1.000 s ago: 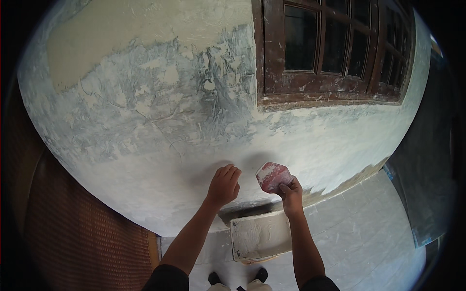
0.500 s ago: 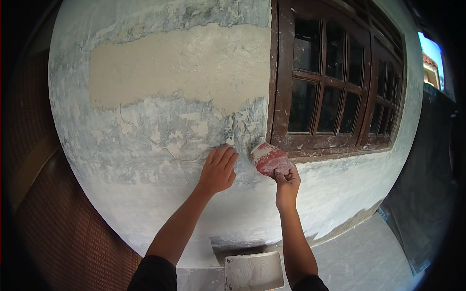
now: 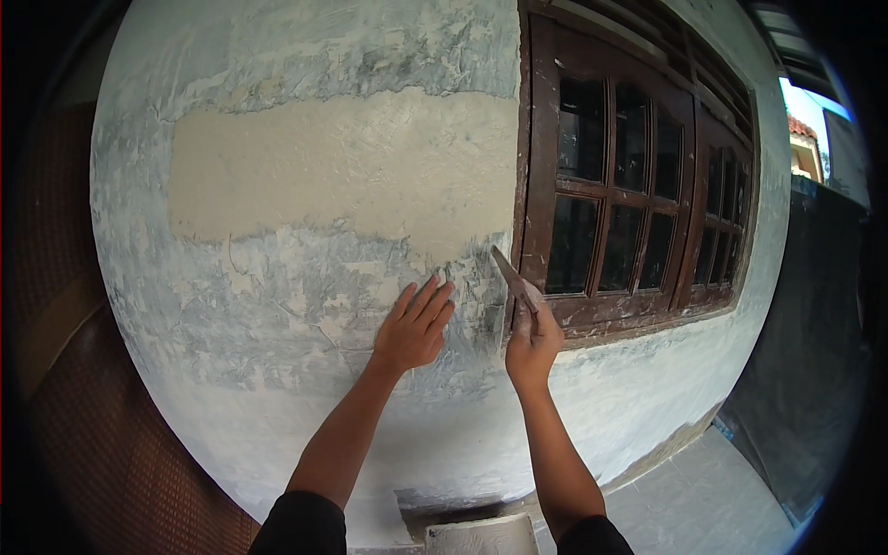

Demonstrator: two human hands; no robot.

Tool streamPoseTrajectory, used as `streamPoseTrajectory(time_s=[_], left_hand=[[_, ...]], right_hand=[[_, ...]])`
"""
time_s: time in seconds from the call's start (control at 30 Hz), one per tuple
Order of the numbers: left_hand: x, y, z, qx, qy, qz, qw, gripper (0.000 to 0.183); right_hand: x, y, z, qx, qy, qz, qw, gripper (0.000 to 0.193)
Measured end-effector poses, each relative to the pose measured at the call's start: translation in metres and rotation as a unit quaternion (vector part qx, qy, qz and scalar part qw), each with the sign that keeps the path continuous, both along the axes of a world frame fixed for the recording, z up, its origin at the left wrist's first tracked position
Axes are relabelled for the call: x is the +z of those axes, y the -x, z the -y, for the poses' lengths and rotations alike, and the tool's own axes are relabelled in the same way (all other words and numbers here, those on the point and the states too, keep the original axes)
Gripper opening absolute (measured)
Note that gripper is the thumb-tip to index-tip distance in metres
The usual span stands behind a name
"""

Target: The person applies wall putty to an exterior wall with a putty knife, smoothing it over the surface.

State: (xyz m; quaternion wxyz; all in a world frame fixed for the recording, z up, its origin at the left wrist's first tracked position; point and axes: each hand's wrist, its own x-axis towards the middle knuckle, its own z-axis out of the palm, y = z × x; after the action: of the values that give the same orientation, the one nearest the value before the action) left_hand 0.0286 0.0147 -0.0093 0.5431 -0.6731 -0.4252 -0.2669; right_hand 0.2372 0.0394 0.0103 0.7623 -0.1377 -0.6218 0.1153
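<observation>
Head view: your left hand point(image 3: 413, 319) is flat-open, palm to the wall point(image 3: 277, 444), fingers slightly fanned and pointing up; looks laid on the surface, but can't tell if all of it touches. Your right hand point(image 3: 535, 344) is pinching a flat spreader point(image 3: 512, 276) between thumb and fingers, blade nearly edge-on to you, tilted up and left. Spreader sits right of your left hand, by the lower left corner of the brown window point(image 3: 638, 192); can't confirm tip contact with the wall. Cream patch point(image 3: 342, 176) is above both hands, ragged lower edge, blotchy grey-white around it. Pale trough point(image 3: 483, 524) is down low between your forearms, cut off by the lower edge.
</observation>
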Motion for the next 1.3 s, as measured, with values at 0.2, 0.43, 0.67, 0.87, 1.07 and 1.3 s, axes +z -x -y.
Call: streamPoseTrajectory(time_s=[0.2,0.43,0.67,0.87,1.07,1.3], left_hand=[[0.001,-0.001,-0.001,0.001,-0.021,-0.012,1.0,0.038],[0.001,-0.001,-0.002,-0.027,-0.026,0.004,0.999,0.036],[0.001,0.0,-0.003,-0.037,-0.032,0.002,0.999,0.034],[0.002,0.0,-0.004,-0.037,-0.028,0.004,0.999,0.033],[-0.001,0.001,-0.006,-0.039,-0.038,0.003,0.999,0.033],[-0.002,0.003,-0.008,-0.075,-0.051,0.008,0.996,0.034]], right_hand=[[-0.004,0.018,0.001,-0.166,-0.157,0.084,0.97,0.052],[-0.015,0.038,-0.011,-0.302,-0.197,0.106,0.927,0.056],[-0.021,0.05,-0.017,-0.344,-0.18,0.097,0.917,0.053],[-0.025,0.059,-0.03,-0.35,-0.168,0.114,0.914,0.05],[-0.032,0.065,-0.031,-0.374,-0.166,0.138,0.902,0.045],[-0.034,0.061,-0.04,-0.419,-0.201,0.165,0.87,0.038]])
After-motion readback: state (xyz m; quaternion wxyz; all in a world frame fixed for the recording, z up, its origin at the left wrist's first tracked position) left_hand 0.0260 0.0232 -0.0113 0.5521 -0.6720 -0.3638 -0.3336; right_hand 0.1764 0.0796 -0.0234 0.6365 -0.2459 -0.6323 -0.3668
